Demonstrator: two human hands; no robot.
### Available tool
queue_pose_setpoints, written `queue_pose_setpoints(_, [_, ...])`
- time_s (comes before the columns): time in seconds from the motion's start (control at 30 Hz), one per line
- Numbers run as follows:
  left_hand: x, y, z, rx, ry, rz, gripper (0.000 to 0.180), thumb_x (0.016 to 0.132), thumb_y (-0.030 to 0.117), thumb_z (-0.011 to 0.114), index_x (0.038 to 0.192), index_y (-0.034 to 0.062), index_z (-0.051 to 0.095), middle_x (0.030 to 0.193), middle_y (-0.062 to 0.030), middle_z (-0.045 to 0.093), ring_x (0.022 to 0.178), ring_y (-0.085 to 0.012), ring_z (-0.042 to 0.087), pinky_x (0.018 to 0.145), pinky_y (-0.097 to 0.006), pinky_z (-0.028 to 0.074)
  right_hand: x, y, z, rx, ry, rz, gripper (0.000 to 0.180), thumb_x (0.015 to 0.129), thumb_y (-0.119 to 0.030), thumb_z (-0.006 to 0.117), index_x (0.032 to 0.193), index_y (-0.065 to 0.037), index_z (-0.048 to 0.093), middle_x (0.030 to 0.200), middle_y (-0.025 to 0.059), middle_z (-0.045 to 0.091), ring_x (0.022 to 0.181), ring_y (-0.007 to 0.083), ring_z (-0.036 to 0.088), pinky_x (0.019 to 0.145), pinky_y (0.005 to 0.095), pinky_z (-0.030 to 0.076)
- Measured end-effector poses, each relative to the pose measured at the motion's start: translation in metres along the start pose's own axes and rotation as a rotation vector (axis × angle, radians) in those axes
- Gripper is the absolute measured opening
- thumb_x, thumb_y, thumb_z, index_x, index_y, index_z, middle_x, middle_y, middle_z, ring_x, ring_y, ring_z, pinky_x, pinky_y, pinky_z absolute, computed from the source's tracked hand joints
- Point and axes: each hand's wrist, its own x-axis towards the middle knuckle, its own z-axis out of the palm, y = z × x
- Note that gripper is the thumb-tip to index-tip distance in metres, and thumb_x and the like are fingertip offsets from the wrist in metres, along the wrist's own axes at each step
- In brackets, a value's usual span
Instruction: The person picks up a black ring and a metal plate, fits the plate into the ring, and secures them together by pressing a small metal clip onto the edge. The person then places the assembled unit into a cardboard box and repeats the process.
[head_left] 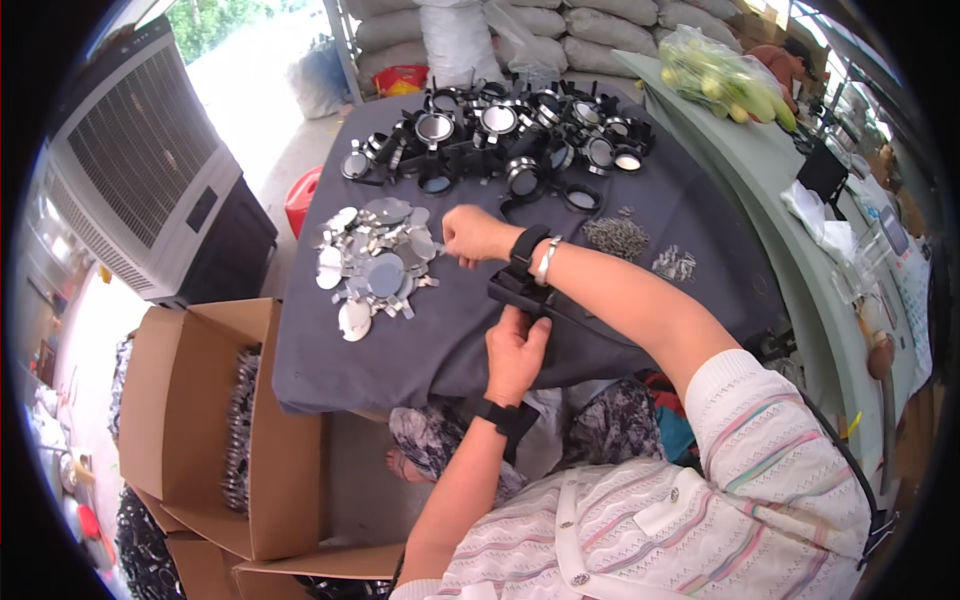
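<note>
1. A table (700, 330), draped in dark grey cloth, fills the middle, its near corners rounded and the cloth creased toward the person.
2. A pale green side table (690, 125) runs along the right, bearing a clear bag of greenish-yellow produce (720, 80).
3. Pale, full sacks (610, 35) are stacked beyond the table.
4. A grey-and-white air cooler (140, 150) stands at left on a bright floor.
5. Below it, an open cardboard box (290, 470) holds dark, glinting parts.
6. Black holders with round metal faces (498, 120) crowd the table's far side.
7. Flat metal discs with tabs (385, 275) lie heaped at its left.
8. The right hand (480, 235) is at that heap's edge, fingers drawn together; I cannot tell whether its grip has a disc.
9. The left hand (517, 350) grips a black piece (518, 292) above the table's near part.
10. Two small heaps of tiny metal pieces (616, 238) lie right of the right forearm's wristband (528, 247).
</note>
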Motion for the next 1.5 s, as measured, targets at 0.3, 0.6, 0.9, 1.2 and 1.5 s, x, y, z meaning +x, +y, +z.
queue_pose_setpoints(0.3, [-0.003,0.007,-0.003,0.063,-0.062,-0.102,0.075,0.081,-0.001,0.061,0.144,0.0004,0.02,0.074,-0.001,0.057,0.065,-0.0055,0.05,0.062,-0.018,0.042,-0.143,0.02,-0.019,-0.337,0.551,-0.336,0.006,0.077,-0.006,0.06,0.079,-0.001,0.057,0.079,0.0128,0.061,0.073,0.0336,0.061,0.063,0.0396,0.048])
queue_pose_setpoints(0.6, [0.0,0.003,-0.003,0.095,-0.06,-0.1,0.069,0.078,0.003,0.065,0.139,-0.0035,0.032,0.064,-0.0005,0.051,0.056,-0.0068,0.044,0.056,-0.02,0.04,-0.176,0.036,0.014,-0.403,0.557,-0.38,0.013,0.079,-0.003,0.059,0.09,-0.001,0.053,0.082,0.012,0.062,0.075,0.0322,0.063,0.062,0.0382,0.051])
queue_pose_setpoints(0.9, [0.0,0.006,-0.002,0.079,-0.069,-0.104,0.061,0.08,0.001,0.063,0.135,-0.0052,0.038,0.071,0.0012,0.053,0.063,-0.0042,0.046,0.06,-0.018,0.04,-0.181,0.032,0.015,-0.566,0.57,-0.528,0.019,0.068,-0.003,0.06,0.08,-0.004,0.045,0.072,0.01,0.053,0.066,0.0284,0.06,0.054,0.0378,0.049])
queue_pose_setpoints(1.2, [0.0,0.008,-0.002,0.071,-0.095,-0.127,0.058,0.082,-0.002,0.061,0.136,-0.0044,0.039,0.075,0.0021,0.053,0.067,-0.0034,0.046,0.062,-0.018,0.041,-0.182,0.034,0.016,-0.572,0.632,-0.52,0.019,0.067,-0.004,0.06,0.076,-0.004,0.044,0.07,0.0097,0.051,0.064,0.0265,0.059,0.054,0.0355,0.049])
queue_pose_setpoints(1.5, [0.001,0.007,-0.002,0.063,-0.092,-0.118,0.058,0.082,-0.002,0.062,0.136,-0.0042,0.039,0.077,0.0011,0.054,0.068,-0.0038,0.047,0.063,-0.018,0.042,-0.18,0.034,0.012,-0.587,0.606,-0.588,0.017,0.069,-0.004,0.059,0.077,-0.004,0.044,0.069,0.0094,0.051,0.064,0.027,0.059,0.054,0.036,0.049])
